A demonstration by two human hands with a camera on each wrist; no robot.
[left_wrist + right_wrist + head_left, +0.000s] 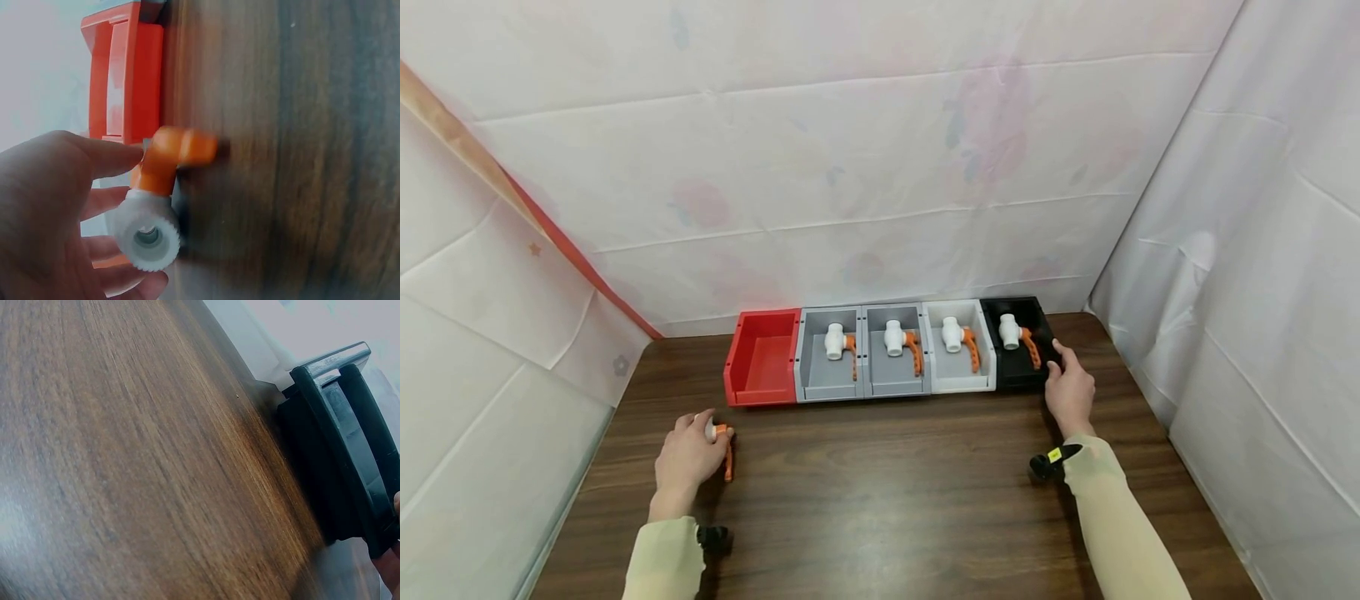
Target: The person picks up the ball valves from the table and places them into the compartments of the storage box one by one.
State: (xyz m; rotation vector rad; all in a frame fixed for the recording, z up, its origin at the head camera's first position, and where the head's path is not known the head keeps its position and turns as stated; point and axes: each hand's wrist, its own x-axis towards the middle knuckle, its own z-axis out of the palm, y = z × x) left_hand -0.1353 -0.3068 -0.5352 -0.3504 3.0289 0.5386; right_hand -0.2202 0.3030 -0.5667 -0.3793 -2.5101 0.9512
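Observation:
My left hand holds a white plastic ball valve with an orange lever handle, low over the table and in front of the red bin. In the left wrist view the thumb is by the orange part and the other fingers curl behind the white body. At the right end of the row, my right hand grips the side wall of the black bin; only its fingertips show in the right wrist view. Inside the black bin lies another ball valve.
Two grey bins and a white bin stand between the red and black ones, each with one ball valve in it. The row sits at the back of the brown wooden table. White patterned cloth hangs behind and along both sides.

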